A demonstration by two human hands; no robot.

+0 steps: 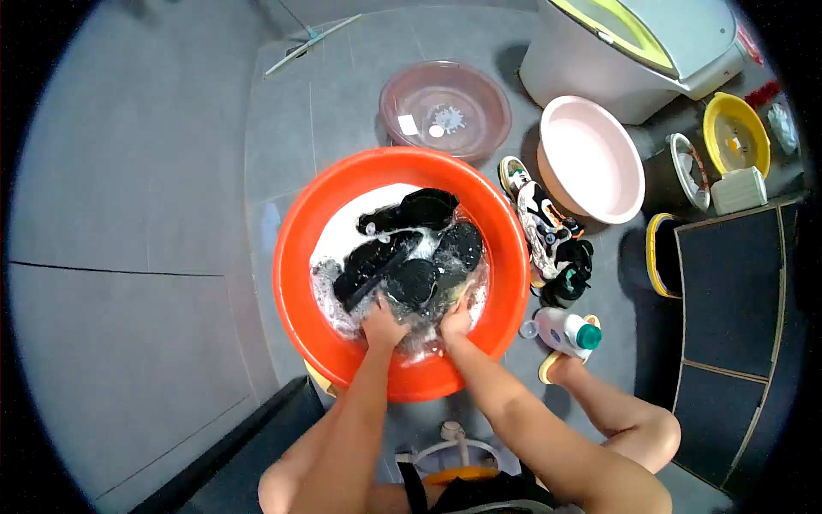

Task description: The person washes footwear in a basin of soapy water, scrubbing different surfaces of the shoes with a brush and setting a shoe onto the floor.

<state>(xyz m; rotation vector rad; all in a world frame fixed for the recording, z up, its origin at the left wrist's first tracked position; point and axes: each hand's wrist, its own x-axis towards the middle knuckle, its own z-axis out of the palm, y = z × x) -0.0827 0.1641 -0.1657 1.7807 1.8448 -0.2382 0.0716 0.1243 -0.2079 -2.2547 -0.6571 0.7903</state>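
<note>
Wet black cloth (413, 283) lies bunched in sudsy water inside a big round orange basin (294, 248). My left hand (384, 325) reaches in from the near side, its fingers closed against the lower left part of the cloth. To the right of it, my right hand (456, 319) is partly in the water at the cloth's lower right edge. Foam and splashing water hide its fingertips, so I cannot make out whether it grips anything. Some of the cloth sticks up above the foam; the rest is under water.
Beyond the orange basin stand a translucent brownish basin (445, 86) and a pale pink basin (592, 158). Shoes (544, 223) and a white bottle with a green cap (565, 332) are on the right. A dark cabinet (728, 300) borders the right side; a squeegee (312, 43) lies far left.
</note>
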